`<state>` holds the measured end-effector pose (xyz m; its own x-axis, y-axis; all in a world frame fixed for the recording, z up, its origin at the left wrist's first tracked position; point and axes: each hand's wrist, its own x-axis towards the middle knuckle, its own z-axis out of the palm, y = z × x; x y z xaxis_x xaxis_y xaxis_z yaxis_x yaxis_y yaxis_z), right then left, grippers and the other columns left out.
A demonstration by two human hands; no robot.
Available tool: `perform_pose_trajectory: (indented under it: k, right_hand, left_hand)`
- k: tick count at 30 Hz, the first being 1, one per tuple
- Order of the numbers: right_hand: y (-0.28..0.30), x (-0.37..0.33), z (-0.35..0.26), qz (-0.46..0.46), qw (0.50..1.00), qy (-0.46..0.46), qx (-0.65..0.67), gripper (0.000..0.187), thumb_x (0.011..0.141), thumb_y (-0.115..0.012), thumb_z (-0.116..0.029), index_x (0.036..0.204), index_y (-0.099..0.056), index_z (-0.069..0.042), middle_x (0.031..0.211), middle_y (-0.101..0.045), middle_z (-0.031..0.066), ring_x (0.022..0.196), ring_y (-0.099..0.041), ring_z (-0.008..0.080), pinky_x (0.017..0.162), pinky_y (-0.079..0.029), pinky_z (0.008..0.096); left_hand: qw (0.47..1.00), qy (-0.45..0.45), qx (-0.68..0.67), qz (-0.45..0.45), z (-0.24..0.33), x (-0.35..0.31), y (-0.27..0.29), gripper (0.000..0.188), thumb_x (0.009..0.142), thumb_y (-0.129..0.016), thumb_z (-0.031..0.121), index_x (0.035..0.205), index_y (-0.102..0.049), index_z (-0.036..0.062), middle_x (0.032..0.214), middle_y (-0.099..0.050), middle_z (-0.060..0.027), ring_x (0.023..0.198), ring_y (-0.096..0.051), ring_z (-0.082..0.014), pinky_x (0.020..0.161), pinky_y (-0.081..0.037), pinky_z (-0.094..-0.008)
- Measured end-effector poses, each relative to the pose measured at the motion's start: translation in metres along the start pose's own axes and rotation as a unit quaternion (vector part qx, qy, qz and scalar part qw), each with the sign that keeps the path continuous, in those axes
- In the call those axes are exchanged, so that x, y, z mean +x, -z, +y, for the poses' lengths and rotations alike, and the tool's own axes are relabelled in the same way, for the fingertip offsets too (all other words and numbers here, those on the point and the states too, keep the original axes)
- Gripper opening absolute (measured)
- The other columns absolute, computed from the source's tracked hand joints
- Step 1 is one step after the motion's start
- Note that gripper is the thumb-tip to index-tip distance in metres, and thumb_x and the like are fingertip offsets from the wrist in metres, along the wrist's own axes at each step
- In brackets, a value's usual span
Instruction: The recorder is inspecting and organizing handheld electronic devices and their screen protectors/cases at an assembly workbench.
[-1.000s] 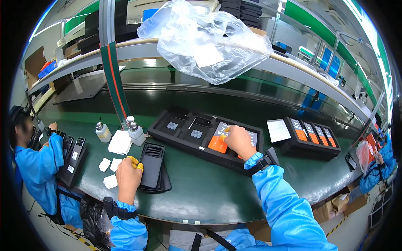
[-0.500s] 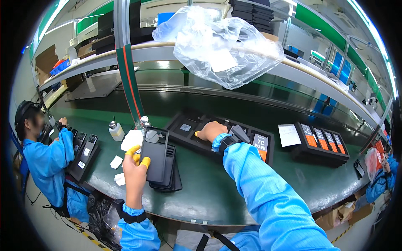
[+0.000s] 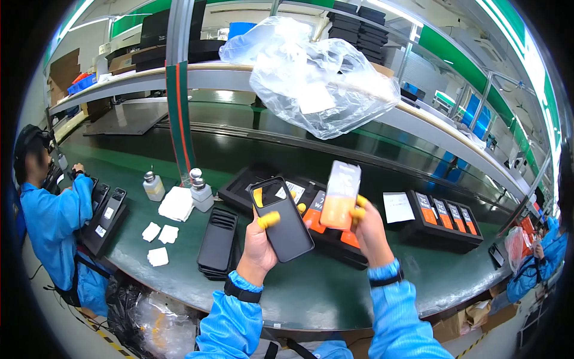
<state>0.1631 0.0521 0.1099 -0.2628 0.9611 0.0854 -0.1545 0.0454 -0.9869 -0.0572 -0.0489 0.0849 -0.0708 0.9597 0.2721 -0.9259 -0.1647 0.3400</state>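
Observation:
My left hand grips a black phone case tilted over the bench, its camera cutout toward the far end. Held upright in my right hand is a phone with a grey and orange front. Yellow finger cots cover some fingertips of both hands. Case and phone are side by side, apart. Behind them lies a black foam tray holding phones with orange and grey fronts, partly hidden by my hands. A stack of black phone cases lies left of my left hand.
White wipes lie near two pump bottles. On the right are a paper sheet and another phone tray. A plastic bag hangs from the shelf. A co-worker sits at left, another person at far right.
My right hand has come back from the tray, now with a phone in it. My left hand has carried the case rightward, off the stack, and tilted it. The view has shifted slightly.

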Motion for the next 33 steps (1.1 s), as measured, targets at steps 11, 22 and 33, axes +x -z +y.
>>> perform_pose_trajectory:
  k: [11, 22, 33]
  right_hand:
    - [-0.013, -0.097, 0.048, -0.043, 0.998, 0.051, 0.001, 0.061, 0.090, -0.050, 0.013, 0.147, -0.040, -0.004, 0.099, -0.062, 0.0026, 0.085, -0.055, 0.0057, 0.074, -0.044, 0.0195]
    - [-0.027, -0.099, 0.069, 0.015, 0.996, 0.027, -0.080, 0.046, 0.089, -0.061, 0.006, 0.134, -0.058, -0.003, 0.102, -0.068, 0.0080, 0.088, -0.062, 0.0105, 0.079, -0.051, 0.0251]
    - [-0.014, -0.085, 0.070, -0.005, 0.977, 0.025, -0.212, 0.018, 0.085, -0.071, -0.005, 0.101, -0.069, 0.005, 0.077, -0.070, 0.0166, 0.070, -0.063, 0.0121, 0.063, -0.051, 0.0309]
  left_hand:
    - [0.992, 0.093, 0.081, -0.006, -0.065, 0.003, 0.028, 0.063, 0.104, -0.022, 0.055, 0.150, -0.036, 0.0126, 0.142, -0.052, -0.0124, 0.126, -0.055, -0.0284, 0.107, -0.045, -0.0463]
    - [0.992, 0.073, 0.094, -0.038, -0.059, 0.004, 0.023, 0.058, 0.105, -0.030, 0.050, 0.152, -0.032, 0.0164, 0.136, -0.055, -0.0145, 0.120, -0.060, -0.0311, 0.101, -0.051, -0.0455]
    - [0.987, 0.110, 0.110, -0.031, -0.059, 0.011, 0.032, 0.061, 0.104, -0.025, 0.054, 0.152, -0.031, 0.0166, 0.138, -0.053, -0.0164, 0.121, -0.059, -0.0348, 0.102, -0.049, -0.0487]
